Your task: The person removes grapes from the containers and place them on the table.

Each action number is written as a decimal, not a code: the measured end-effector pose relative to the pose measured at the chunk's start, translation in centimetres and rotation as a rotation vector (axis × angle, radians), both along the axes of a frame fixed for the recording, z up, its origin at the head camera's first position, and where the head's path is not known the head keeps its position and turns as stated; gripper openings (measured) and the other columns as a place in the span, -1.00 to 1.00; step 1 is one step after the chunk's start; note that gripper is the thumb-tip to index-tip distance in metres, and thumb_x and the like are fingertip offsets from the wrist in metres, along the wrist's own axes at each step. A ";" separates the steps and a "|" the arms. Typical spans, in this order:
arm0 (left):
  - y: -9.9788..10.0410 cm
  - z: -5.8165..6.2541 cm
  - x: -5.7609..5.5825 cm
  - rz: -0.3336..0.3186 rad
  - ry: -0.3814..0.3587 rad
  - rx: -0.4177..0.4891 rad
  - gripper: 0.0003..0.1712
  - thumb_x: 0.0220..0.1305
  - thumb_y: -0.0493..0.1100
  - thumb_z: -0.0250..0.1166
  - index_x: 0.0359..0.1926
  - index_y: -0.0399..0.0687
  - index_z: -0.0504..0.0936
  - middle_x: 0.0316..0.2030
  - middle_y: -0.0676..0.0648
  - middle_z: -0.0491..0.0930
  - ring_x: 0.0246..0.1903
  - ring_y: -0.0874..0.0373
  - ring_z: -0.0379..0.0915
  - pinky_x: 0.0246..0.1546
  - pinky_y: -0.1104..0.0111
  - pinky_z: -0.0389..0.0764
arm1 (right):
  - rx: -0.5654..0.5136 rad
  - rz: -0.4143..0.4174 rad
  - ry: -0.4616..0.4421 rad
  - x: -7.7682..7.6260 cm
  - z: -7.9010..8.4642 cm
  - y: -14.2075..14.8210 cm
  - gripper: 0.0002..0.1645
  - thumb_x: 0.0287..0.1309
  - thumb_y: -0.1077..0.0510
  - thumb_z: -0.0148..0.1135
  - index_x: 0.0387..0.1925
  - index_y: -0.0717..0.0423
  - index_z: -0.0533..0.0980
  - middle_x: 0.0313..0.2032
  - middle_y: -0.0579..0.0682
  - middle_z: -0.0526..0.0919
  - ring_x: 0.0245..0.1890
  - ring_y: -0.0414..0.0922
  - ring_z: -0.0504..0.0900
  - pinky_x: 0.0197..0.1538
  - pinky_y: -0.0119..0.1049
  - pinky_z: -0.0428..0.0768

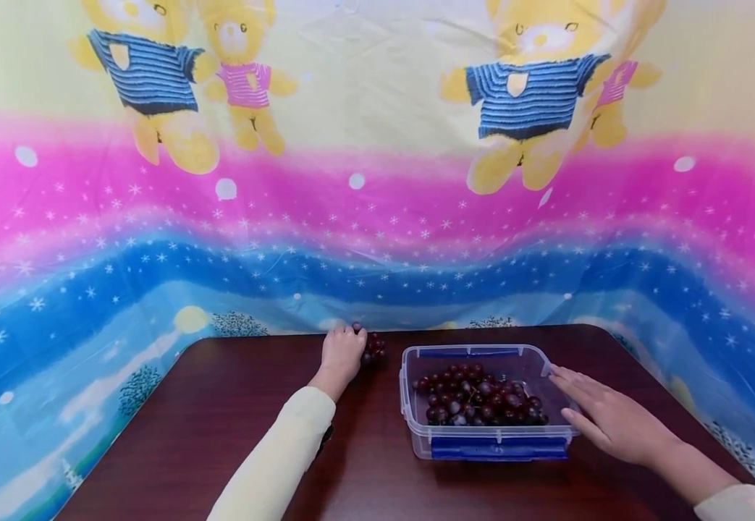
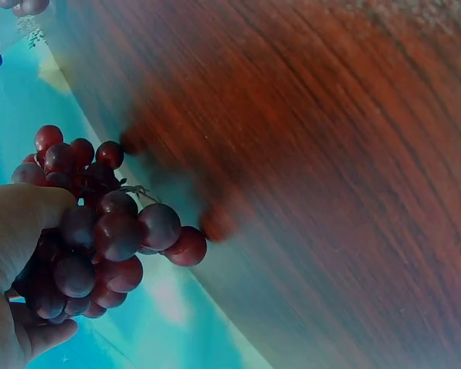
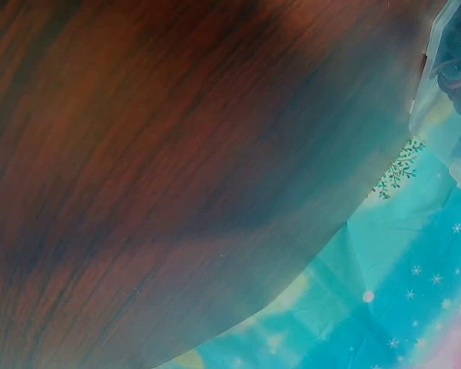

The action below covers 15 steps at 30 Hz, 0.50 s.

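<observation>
My left hand [image 1: 344, 353] grips a bunch of dark red grapes [image 1: 374, 349] near the table's far edge. In the left wrist view, the thumb and fingers curl round the grape bunch [image 2: 117, 234], and a bit of stem shows among the berries. Whether the bunch touches the tabletop, I cannot tell. A clear plastic container [image 1: 421, 443] with blue clips stands to the right, lidless, with more grapes [image 1: 475, 396] inside. My right hand [image 1: 612, 420] has its fingers extended, the tips at the container's right rim. Only a sliver of that hand appears in the right wrist view.
Beneath everything is a dark reddish-brown wood table [image 1: 221, 420] with rounded far corners. A cloth [image 1: 364, 217] printed with bears and snowflakes hangs behind it and round both sides, close to the table's edges.
</observation>
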<state>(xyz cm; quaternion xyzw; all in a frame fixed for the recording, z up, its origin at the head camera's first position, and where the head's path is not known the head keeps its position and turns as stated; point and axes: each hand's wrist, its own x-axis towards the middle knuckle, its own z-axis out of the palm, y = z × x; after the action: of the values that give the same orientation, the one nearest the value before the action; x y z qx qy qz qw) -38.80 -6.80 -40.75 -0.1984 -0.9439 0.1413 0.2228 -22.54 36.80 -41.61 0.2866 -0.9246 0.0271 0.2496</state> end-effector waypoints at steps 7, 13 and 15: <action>0.2 -0.3 0.0 0.014 -0.039 0.011 -0.72 0.20 -0.08 0.36 -0.10 -0.08 0.60 -0.31 -0.20 0.58 -0.27 -0.06 0.49 -0.21 0.17 0.55 | -0.005 0.015 0.011 0.0 0.0 0.0 -0.31 0.20 0.08 0.30 0.34 0.14 0.36 0.30 0.13 0.39 0.31 -0.14 0.31 0.30 -0.67 -0.19; 0.2 -0.3 0.1 0.049 -0.113 0.016 -0.68 0.23 -0.09 0.32 -0.02 -0.07 0.59 -0.26 -0.20 0.59 -0.24 -0.07 0.50 -0.25 0.16 0.59 | -0.007 0.009 0.001 0.0 0.1 0.0 -0.30 0.20 0.08 0.30 0.35 0.13 0.35 0.30 0.13 0.38 0.32 -0.15 0.31 0.29 -0.68 -0.20; 0.3 -0.4 0.1 0.054 -0.138 0.025 -0.68 0.23 -0.10 0.32 -0.01 -0.06 0.60 -0.25 -0.20 0.59 -0.25 -0.07 0.50 -0.26 0.15 0.59 | -0.007 0.010 0.001 0.0 0.1 0.0 -0.30 0.20 0.08 0.30 0.35 0.13 0.35 0.30 0.13 0.38 0.32 -0.16 0.29 0.29 -0.68 -0.20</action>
<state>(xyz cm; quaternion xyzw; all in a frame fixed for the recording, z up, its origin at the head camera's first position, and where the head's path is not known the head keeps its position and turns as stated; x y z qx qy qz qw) -38.68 -6.54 -41.14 -0.1793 -0.9638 0.1215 0.1558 -22.53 36.83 -41.50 0.2902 -0.9230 0.0314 0.2508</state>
